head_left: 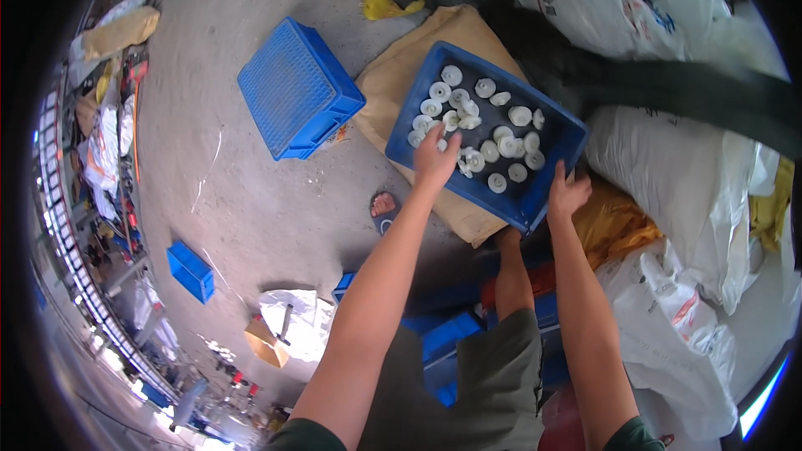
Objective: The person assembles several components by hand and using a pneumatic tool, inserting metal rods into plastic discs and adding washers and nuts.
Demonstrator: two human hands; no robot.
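Observation:
A blue plastic crate (493,100) sits tilted on a brown paper sack (391,69), with several white round plastic parts (519,116) scattered over its dark floor. My left hand (437,160) reaches over the crate's near wall at the left. Its thumb and fingers are bent around a white part (442,145) among the others, and the fingertips are partly lost among them. At the near right corner, my right hand (570,192) is closed on the crate's rim, thumb on the upper edge and the other fingers mostly hidden along the outside.
An upturned blue crate (288,88) stands on the concrete floor to the left. A smaller blue bin (191,272) lies farther left, near an open carton (267,344). Stuffed white sacks (660,175) crowd the right side, beside an orange-brown bag (618,221). More blue bins (451,338) are by my legs.

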